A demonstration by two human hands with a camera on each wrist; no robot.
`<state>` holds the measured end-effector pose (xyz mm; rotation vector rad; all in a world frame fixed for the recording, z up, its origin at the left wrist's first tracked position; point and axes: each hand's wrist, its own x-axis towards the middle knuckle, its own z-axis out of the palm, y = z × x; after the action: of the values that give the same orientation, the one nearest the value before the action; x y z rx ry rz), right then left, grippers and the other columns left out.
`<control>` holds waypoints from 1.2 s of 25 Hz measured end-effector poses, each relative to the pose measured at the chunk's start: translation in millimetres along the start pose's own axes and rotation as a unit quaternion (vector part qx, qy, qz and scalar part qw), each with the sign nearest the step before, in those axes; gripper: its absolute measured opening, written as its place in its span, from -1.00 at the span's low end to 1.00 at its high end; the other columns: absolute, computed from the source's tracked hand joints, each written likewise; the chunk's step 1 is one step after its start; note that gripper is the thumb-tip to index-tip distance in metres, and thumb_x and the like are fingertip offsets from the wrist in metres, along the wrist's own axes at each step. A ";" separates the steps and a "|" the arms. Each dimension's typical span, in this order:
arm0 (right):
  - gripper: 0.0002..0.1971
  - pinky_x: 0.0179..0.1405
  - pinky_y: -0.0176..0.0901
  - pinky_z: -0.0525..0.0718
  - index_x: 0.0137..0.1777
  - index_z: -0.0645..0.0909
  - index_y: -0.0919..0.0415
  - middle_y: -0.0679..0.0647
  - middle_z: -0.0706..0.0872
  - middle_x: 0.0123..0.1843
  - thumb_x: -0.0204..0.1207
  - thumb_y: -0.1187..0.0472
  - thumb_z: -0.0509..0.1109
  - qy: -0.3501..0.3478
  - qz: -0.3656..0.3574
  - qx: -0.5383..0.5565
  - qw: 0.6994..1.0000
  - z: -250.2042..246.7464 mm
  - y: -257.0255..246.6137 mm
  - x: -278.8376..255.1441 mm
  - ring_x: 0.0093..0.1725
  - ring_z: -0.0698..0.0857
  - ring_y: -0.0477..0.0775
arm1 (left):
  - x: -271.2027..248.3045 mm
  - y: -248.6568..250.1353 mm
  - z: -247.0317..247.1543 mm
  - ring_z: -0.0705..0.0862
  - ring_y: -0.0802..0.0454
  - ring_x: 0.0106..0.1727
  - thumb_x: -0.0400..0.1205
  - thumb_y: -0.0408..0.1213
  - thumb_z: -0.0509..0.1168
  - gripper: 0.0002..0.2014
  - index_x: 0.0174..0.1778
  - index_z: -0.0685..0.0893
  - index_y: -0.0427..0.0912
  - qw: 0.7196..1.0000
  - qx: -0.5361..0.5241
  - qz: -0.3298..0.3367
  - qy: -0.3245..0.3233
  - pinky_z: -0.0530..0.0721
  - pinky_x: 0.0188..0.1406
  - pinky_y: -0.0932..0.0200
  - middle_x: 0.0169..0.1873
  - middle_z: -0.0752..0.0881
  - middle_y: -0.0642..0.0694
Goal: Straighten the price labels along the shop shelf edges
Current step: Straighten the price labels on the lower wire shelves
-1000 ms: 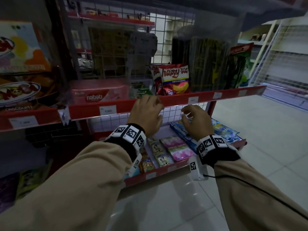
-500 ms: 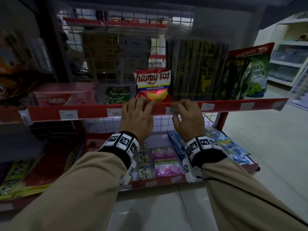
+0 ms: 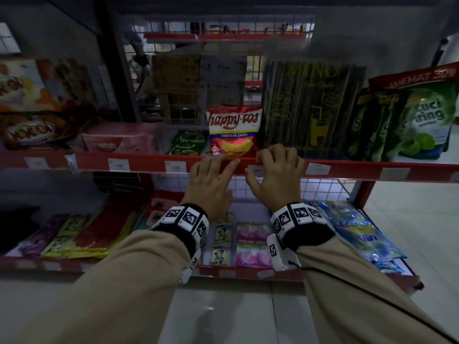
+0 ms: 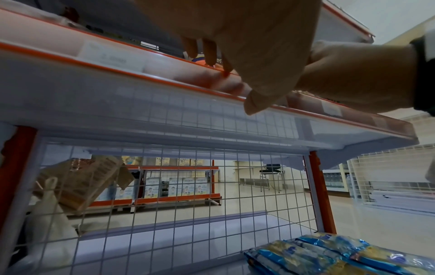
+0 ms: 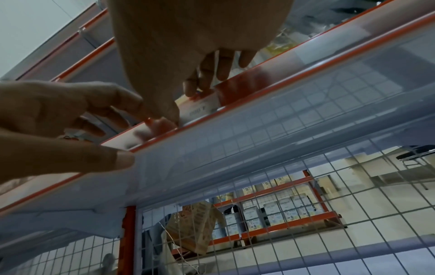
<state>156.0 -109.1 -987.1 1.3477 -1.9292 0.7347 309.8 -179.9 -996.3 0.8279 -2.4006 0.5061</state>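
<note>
A red shelf edge (image 3: pixel 149 163) carries a row of small white price labels. My right hand (image 3: pixel 260 162) curls over the top of the edge just under the chips bag. In the right wrist view its thumb and fingers (image 5: pixel 204 74) pinch one price label (image 5: pixel 200 109), which sits in the clear strip. That label (image 3: pixel 253 170) is half hidden in the head view. My left hand (image 3: pixel 218 167) lies just to the left, with straight fingers resting on the edge and holding nothing. Other labels (image 3: pixel 175 167) (image 3: pixel 318 169) sit to either side.
Behind the edge stand a red tortilla chips bag (image 3: pixel 233 130), a black straw pack (image 3: pixel 313 108) and green pouches (image 3: pixel 427 120). A lower shelf (image 3: pixel 223 273) holds sachets and blue packs (image 3: pixel 360 232). Wire mesh (image 4: pixel 188 195) backs the rack. Tiled floor lies to the right.
My right hand rose from below the shelf edge and curled over it onto the label. My left hand stayed on the edge and spread its fingers. The view swung to the right.
</note>
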 end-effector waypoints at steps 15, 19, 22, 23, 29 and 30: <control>-0.72 -0.10 0.09 0.54 0.07 0.62 0.26 0.16 0.66 -0.02 0.42 0.13 0.44 0.013 -0.063 0.042 0.997 -0.9 4.8 -6.1 -0.04 0.55 0.27 | 17.0 1.7 7.8 0.46 -0.22 0.16 0.42 -0.15 0.41 -0.55 0.22 0.56 -0.18 0.993 -0.077 0.021 0.091 0.46 0.09 -0.09 0.11 0.56 -0.21; -0.71 -0.11 0.07 0.51 0.06 0.63 0.24 0.17 0.63 -0.05 0.41 0.08 0.45 0.009 -0.057 0.016 0.998 0.7 3.4 -8.6 -0.02 0.54 0.27 | 18.2 4.7 7.0 0.49 -0.22 0.08 0.45 -0.09 0.34 -0.62 0.16 0.55 -0.12 0.993 -0.080 0.001 0.085 0.44 0.04 -0.09 0.04 0.53 -0.16; -0.73 -0.11 0.03 0.43 -0.05 0.58 0.24 0.20 0.57 -0.03 0.40 0.06 0.44 -0.006 -0.046 -0.003 0.999 -2.0 0.8 -10.2 -0.01 0.50 0.26 | 16.1 3.4 6.9 0.48 -0.20 0.08 0.47 -0.07 0.32 -0.63 0.16 0.53 -0.10 0.993 -0.089 0.001 0.074 0.44 0.01 -0.07 0.03 0.52 -0.14; -0.73 -0.10 0.04 0.42 -0.04 0.57 0.24 0.19 0.56 -0.02 0.41 0.06 0.43 -0.019 -0.038 0.003 0.999 -4.4 0.5 -8.9 0.00 0.49 0.25 | 15.2 2.6 6.7 0.48 -0.19 0.08 0.48 -0.08 0.32 -0.64 0.16 0.54 -0.10 0.993 -0.094 0.003 0.073 0.44 0.00 -0.07 0.03 0.52 -0.13; -0.94 -0.01 -0.03 0.61 -0.10 0.59 0.05 -0.09 0.69 -0.16 0.50 0.24 0.39 -0.085 0.059 0.243 0.964 -25.2 4.3 17.0 -0.03 0.60 0.04 | 19.2 -0.5 2.1 0.48 -0.16 0.07 0.60 -0.14 0.23 -0.78 0.10 0.58 -0.14 0.983 -0.163 -0.009 0.088 0.44 -0.01 -0.04 0.00 0.55 -0.14; -0.91 -0.05 -0.11 0.65 -0.11 0.60 0.06 -0.11 0.70 -0.19 0.50 0.28 0.41 -0.062 0.087 0.299 0.948 -28.5 3.4 19.7 -0.08 0.66 -0.05 | 20.1 -1.6 1.8 0.48 -0.16 0.06 0.63 -0.14 0.20 -0.79 0.10 0.58 -0.15 0.979 -0.182 -0.012 0.094 0.44 -0.01 -0.04 0.00 0.56 -0.14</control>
<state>153.6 -97.7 -954.2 1.6093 -2.0264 1.4411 296.8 -190.9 -985.3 0.6150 -2.2113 0.1195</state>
